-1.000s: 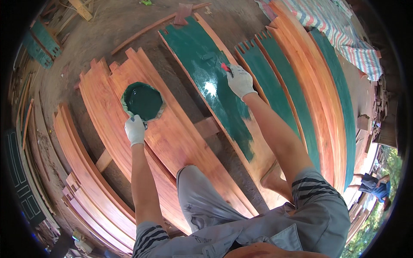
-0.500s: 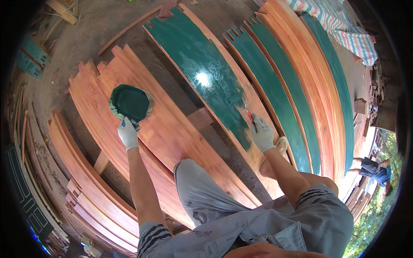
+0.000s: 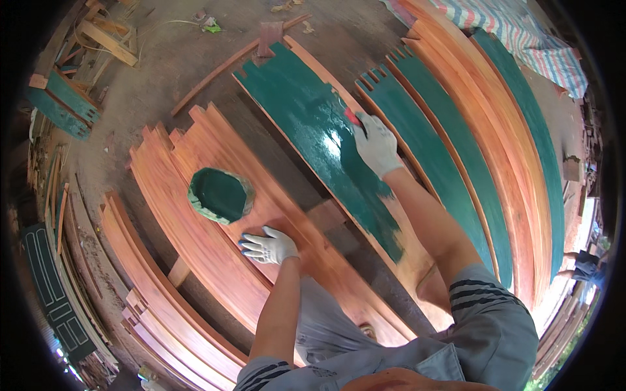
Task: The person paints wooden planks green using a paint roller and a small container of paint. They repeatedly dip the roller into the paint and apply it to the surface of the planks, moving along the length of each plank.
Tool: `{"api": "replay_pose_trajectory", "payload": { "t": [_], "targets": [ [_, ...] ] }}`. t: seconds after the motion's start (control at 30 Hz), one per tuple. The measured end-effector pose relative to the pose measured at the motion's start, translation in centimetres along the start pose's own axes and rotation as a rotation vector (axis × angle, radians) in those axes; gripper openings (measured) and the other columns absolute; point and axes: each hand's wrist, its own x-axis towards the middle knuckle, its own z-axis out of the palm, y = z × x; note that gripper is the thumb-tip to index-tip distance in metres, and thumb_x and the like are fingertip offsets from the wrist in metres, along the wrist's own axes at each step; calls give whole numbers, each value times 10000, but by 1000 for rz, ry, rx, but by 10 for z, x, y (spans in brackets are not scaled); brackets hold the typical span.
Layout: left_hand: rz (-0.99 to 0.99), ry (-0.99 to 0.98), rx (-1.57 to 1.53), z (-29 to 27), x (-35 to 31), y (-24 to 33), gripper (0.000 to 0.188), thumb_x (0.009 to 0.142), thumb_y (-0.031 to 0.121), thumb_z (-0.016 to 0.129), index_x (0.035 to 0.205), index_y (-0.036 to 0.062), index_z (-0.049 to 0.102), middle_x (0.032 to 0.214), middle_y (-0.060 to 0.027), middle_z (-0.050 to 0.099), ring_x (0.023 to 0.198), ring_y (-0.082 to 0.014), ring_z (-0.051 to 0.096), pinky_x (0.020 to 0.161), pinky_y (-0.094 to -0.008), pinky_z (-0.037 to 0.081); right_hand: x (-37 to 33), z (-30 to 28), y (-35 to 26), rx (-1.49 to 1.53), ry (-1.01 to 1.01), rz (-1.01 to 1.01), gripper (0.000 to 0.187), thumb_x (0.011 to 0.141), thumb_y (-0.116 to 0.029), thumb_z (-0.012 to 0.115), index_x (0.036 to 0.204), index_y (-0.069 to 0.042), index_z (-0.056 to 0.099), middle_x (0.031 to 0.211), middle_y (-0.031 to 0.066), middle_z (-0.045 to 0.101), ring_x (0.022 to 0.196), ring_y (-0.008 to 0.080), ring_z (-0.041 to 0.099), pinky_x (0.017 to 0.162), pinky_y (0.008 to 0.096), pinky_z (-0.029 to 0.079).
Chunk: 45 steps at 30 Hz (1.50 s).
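My right hand (image 3: 377, 147), in a white work glove, is closed round the red handle of a small paint roller (image 3: 351, 116). The roller is over the far right part of a wooden board (image 3: 306, 107) largely covered in wet green paint; bare wood shows along its right edge and near end. On the unpainted reddish plank (image 3: 287, 195) to the left, my gloved left hand (image 3: 270, 247) rests with fingers spread. Just beyond it stands a cut-open container of green paint (image 3: 220, 195) on the planks, apart from my fingers.
Green-painted boards (image 3: 424, 150) and bare planks (image 3: 482, 143) lie at the right, near a striped sheet (image 3: 508, 39). More bare planks (image 3: 150, 260) lie at the left. Wood scraps (image 3: 107, 42) are piled far left. A person (image 3: 587, 267) is at the right edge.
My left hand has let go of the paint container, which now stands on the planks, and lies flat nearby. My right hand has moved the roller farther away along the green board.
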Motion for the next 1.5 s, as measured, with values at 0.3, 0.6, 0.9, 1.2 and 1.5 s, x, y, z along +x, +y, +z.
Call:
{"api": "replay_pose_trajectory", "payload": {
  "t": [0.3, 0.6, 0.9, 1.2, 1.5],
  "targets": [
    [132, -55, -14, -12, -10, 3, 702, 1053, 412, 534, 1613, 37, 336, 1686, -234, 303, 1519, -491, 308, 1221, -621, 241, 160, 100, -14, -101, -10, -101, 272, 1019, -274, 553, 1235, -117, 606, 1076, 152, 666, 939, 375, 703, 786, 492, 562],
    [172, -81, 56, -16, -8, -4, 694, 1076, 438, 477, 1602, 5, 345, 1669, -249, 323, 1504, -487, 333, 1199, -610, 283, 163, 112, -8, -195, -67, -100, 279, 1013, -250, 554, 1251, -108, 591, 1049, 131, 654, 855, 334, 717, 686, 458, 574],
    [156, -161, 97, -21, -10, -2, 701, 1089, 447, 440, 1619, 5, 318, 1682, -241, 296, 1525, -472, 307, 1214, -589, 269, 43, 26, 12, -162, -111, -51, 344, 990, -189, 607, 1326, -112, 607, 1013, 117, 637, 824, 304, 703, 656, 439, 558],
    [208, -59, 62, -14, -7, -3, 688, 1083, 460, 462, 1592, 4, 376, 1647, -245, 365, 1485, -485, 371, 1187, -598, 316, 172, 96, -5, -187, -44, -151, 258, 1001, -231, 570, 1221, -102, 603, 1014, 138, 657, 837, 341, 714, 688, 464, 564],
    [183, -49, 16, -16, -9, 4, 680, 1058, 401, 550, 1592, 19, 375, 1649, -235, 370, 1485, -484, 370, 1198, -599, 300, 199, 110, -4, -181, -47, -151, 253, 1003, -241, 551, 1197, -90, 608, 1042, 160, 666, 844, 365, 720, 733, 494, 568]
  ]
}}
